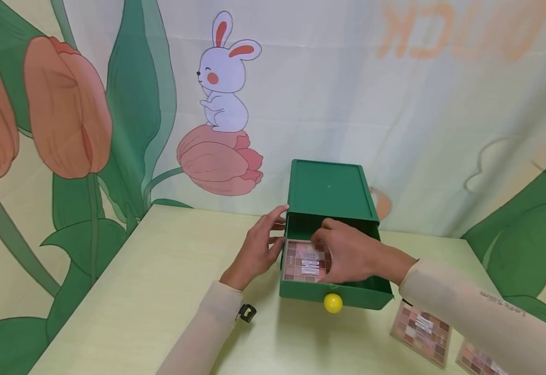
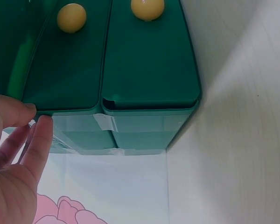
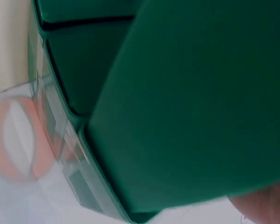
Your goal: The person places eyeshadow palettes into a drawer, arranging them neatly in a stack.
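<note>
The beige right sleeve (image 1: 470,312) passes above two loose palettes (image 1: 421,333) off the front right corner of the green drawer (image 1: 301,290), and could drag them if it dips. The right hand (image 1: 355,252) pinches a palette (image 1: 300,265) along the drawer's left wall, where a tilt might jam it; the left hand (image 1: 256,249), fingers apart, touches the cabinet's (image 1: 330,188) left edge.

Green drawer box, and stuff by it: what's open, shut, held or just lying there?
Top drawer, pulled open
Middle drawer, pushed in
Bottom drawer, pushed in
Makeup palette, in top drawer, pinched by right hand
Loose palette nearer the box, lying on the table
Other loose palette, there too, partly hidden
Left hand, touching the box
</note>
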A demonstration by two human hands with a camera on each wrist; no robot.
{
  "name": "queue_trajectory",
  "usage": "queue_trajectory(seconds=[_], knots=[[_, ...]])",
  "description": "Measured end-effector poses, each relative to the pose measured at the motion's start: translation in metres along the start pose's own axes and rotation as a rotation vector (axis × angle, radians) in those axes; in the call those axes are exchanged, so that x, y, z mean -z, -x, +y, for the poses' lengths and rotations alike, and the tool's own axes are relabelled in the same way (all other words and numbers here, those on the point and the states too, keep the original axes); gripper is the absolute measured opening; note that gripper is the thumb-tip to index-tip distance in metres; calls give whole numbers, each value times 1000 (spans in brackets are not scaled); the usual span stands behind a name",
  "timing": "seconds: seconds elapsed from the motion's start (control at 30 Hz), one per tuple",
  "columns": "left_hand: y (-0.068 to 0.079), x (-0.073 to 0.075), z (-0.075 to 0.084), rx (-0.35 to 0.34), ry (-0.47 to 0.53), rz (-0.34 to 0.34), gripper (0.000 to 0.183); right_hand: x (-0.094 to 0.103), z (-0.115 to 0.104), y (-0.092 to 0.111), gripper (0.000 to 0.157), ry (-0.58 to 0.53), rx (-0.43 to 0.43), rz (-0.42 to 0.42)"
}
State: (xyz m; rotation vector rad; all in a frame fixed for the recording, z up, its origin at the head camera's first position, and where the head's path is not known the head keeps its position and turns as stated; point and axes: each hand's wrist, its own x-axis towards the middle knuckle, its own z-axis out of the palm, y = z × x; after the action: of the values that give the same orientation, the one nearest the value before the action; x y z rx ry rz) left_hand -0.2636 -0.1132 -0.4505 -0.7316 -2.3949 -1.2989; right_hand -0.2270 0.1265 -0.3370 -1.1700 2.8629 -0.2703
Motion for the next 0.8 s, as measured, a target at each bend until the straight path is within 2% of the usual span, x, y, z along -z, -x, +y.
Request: queue_trajectory(seconds=[0.3,0.67,0.8], knots=[[0,-1,0,2,-4,2,90,-6,-1,-1,70,11,-17,-19],[1,0,1,10,-5,-4,90,-7,-5,-4,60,21,-64,-65],[0,1,2,9,-15,0,90,-4,-6,-4,61,15,-69,-77]])
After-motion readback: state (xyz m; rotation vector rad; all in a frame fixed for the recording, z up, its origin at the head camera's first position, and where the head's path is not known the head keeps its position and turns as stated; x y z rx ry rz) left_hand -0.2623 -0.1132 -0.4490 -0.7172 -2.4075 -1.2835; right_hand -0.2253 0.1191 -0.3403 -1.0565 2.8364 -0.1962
